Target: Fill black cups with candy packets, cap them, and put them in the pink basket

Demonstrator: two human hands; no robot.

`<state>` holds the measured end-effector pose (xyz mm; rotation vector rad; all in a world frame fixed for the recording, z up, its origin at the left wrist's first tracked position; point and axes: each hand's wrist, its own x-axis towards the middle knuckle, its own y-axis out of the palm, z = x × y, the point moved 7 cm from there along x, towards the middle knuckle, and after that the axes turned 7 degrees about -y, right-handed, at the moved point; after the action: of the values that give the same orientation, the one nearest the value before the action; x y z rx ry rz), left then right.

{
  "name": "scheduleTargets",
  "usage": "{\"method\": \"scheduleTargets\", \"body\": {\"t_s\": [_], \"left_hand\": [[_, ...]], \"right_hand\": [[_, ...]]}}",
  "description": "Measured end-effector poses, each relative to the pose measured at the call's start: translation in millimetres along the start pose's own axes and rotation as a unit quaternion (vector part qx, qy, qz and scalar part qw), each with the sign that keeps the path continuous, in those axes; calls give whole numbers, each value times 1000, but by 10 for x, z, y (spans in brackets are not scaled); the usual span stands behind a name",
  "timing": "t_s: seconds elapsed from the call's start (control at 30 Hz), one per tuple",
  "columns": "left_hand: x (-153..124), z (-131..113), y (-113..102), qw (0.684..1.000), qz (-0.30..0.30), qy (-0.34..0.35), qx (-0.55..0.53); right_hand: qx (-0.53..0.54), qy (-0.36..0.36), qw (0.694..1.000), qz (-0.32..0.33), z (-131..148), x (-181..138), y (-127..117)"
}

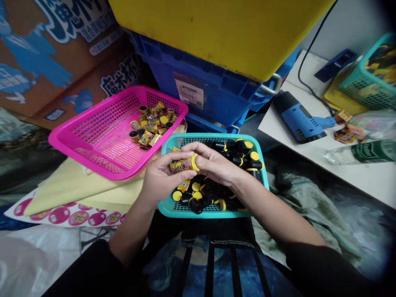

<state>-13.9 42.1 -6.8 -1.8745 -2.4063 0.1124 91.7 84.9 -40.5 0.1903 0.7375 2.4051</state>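
Observation:
My left hand [161, 175] and my right hand [216, 165] together hold one small tube [185, 164] with a yellow cap and a printed label, just above the teal basket [168, 208]. Both hands have their fingers closed on it: the left grips the labelled body, the right pinches the cap end. The teal basket holds several black tubes with yellow caps [241, 156]. To the left, the pink basket [93, 140] holds several labelled tubes [151, 123] in its far corner.
A sticker sheet with pink circles [68, 215] and yellow paper [77, 185] lie under the pink basket. Blue crate [210, 90] and yellow bin [232, 33] stand behind. On the white table [355, 173] at right: a blue tool [298, 119], a bottle [368, 152], another teal basket [368, 78].

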Motion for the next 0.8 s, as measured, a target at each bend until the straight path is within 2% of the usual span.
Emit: {"method": "scheduleTargets", "body": {"t_s": [0.07, 0.1, 0.13, 0.17, 0.2, 0.27, 0.3, 0.33, 0.4, 0.47, 0.53, 0.6, 0.7, 0.77, 0.8], "left_hand": [[125, -161, -218, 995, -36, 52, 70], [182, -234, -374, 988, -85, 72, 109], [235, -288, -511, 977, -124, 81, 155], [273, -339, -628, 962, -161, 91, 200], [292, -378, -721, 950, -192, 100, 224], [300, -381, -788, 948, -206, 93, 222], [288, -351, -764, 956, -192, 80, 206], [266, -306, -709, 966, -169, 61, 186], [198, -174, -550, 981, -107, 10, 164], [116, 6, -394, 984, -40, -51, 167], [33, 195, -298, 978, 8, -102, 182], [-36, 357, -268, 972, 15, -140, 187], [-132, 541, -192, 971, 6, -213, 105], [-180, 581, -64, 969, 19, -246, 9], [-188, 569, -6, 968, 22, -249, -31]], "right_hand": [[-131, -8, 991, 7, 52, 101, -31], [-225, -9, 974, 2, 47, 138, -61], [-335, -2, 942, 1, 13, 164, -90], [-450, 14, 893, 7, -55, 177, -114], [-556, 39, 830, 24, -155, 178, -131], [-700, 87, 704, 79, -400, 156, -150], [-735, 97, 663, 102, -509, 141, -150], [-755, 99, 638, 116, -592, 128, -151], [-766, 87, 625, 123, -671, 108, -158], [-759, 70, 637, 119, -643, 81, -178], [-749, 23, 653, 107, -514, 41, -172], [-741, -77, 663, 73, -297, -27, -119], [-732, -255, 632, -17, 18, -227, -16], [-724, -322, 608, -55, 100, -357, 28], [-717, -335, 608, -64, 113, -398, 34]]}}
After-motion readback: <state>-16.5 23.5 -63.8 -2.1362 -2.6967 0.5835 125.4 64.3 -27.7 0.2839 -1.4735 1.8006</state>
